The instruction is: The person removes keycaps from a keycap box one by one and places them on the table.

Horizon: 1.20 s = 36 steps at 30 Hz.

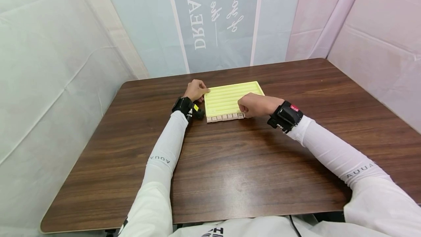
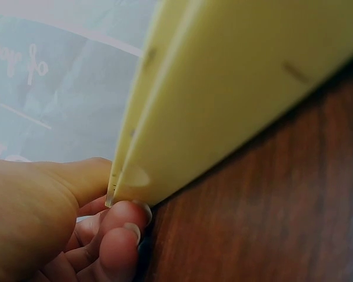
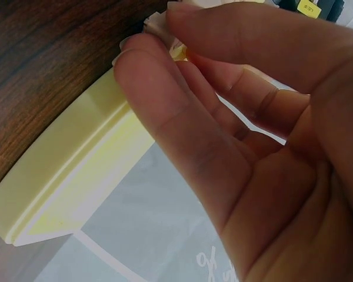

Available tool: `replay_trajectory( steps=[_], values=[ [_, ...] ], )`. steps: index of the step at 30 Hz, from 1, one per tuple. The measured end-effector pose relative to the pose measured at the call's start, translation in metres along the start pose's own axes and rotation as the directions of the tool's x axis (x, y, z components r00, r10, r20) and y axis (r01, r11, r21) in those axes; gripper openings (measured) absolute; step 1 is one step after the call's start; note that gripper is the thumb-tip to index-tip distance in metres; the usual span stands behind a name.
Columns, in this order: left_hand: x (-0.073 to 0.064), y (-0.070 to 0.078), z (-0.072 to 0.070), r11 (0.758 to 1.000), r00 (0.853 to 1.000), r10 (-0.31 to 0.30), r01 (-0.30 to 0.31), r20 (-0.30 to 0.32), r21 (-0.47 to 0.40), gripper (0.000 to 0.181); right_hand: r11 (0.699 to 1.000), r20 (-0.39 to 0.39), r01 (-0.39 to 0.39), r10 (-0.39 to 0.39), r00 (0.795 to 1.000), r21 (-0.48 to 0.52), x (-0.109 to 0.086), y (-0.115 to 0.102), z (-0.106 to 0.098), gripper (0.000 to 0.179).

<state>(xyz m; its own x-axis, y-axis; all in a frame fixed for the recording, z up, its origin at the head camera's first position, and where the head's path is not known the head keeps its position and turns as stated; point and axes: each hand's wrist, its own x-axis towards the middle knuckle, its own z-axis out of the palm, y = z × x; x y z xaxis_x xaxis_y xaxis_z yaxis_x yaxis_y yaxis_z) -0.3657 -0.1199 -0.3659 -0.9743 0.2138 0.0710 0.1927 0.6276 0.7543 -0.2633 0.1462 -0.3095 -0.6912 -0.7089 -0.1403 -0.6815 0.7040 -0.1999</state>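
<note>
A pale yellow ridged tray (image 1: 223, 100) lies on the table, its near edge lined with a row of beige keycaps (image 1: 224, 117). At the tray's left edge, my left hand (image 1: 196, 90) pinches the rim between thumb and fingers; in the left wrist view, the tray's outer side wall (image 2: 235, 76) rises beside those fingertips. My right hand (image 1: 260, 104) is over the near right part of the tray, at the end of the keycap row. Its thumb and fingers pinch a small beige keycap (image 3: 157, 26), partly hidden by the fingertips in the right wrist view.
The dark wood-grain table (image 1: 230, 164) stretches out around the tray. A hanging cloth with printed lettering (image 1: 217, 14) stands behind the far edge, and white sheets (image 1: 56, 65) flank the sides. Each wrist wears a black camera band (image 1: 287, 115).
</note>
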Motion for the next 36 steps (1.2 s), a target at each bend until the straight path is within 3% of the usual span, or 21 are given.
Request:
replay_trajectory(
  steps=[14,24,28,36],
  values=[
    [0.0,0.002,0.001,1.0,1.0,-0.012,0.012,-0.003,0.009,0.016,1.0,-0.004,-0.006,0.005,1.0,-0.015,-0.003,0.0,-0.005,0.009],
    [0.006,-0.002,-0.001,0.999,0.998,-0.05,0.05,0.029,0.019,0.02,1.0,0.0,-0.004,0.004,1.0,-0.003,-0.005,0.001,-0.011,0.01],
    [0.004,-0.001,-0.003,0.998,0.999,-0.038,0.036,0.036,0.053,0.024,1.0,-0.028,-0.015,0.015,1.0,-0.009,-0.005,0.003,-0.013,0.012],
    [-0.002,0.009,-0.008,0.978,0.996,0.007,0.011,-0.086,0.209,0.03,0.999,-0.122,-0.051,0.048,0.991,-0.018,-0.004,0.007,-0.018,0.017]
  ],
)
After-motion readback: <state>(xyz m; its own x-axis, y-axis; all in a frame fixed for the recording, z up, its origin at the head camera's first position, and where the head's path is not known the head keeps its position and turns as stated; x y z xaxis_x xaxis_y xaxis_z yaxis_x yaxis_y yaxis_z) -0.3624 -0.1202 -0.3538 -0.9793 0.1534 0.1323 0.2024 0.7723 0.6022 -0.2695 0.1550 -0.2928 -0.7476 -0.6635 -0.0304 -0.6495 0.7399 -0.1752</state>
